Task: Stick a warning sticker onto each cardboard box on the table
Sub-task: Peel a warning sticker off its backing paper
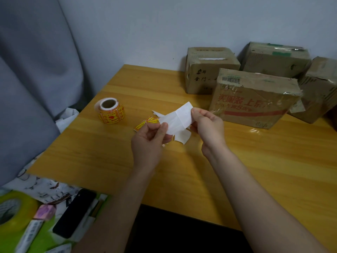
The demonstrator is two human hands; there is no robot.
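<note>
Over the middle of the wooden table (pixel 109 161), my left hand (pixel 148 141) and my right hand (pixel 207 128) both pinch a strip of white sticker backing paper (pixel 177 119), its plain side up. Loose yellow-and-red warning stickers (pixel 145 123) lie on the table just behind my left hand. A roll of the same stickers (pixel 111 113) stands to the left. Several cardboard boxes sit at the back right: the nearest one with red print (pixel 255 101), one behind it to the left (pixel 206 70), a larger one at the rear (pixel 275 59) and one at the right edge (pixel 321 88).
A grey curtain (pixel 32 70) hangs at the left. Below the table's left edge lie a roll of clear tape (pixel 12 210), a black phone (pixel 74 216) and patterned paper (pixel 45 187). A white wall stands behind the boxes.
</note>
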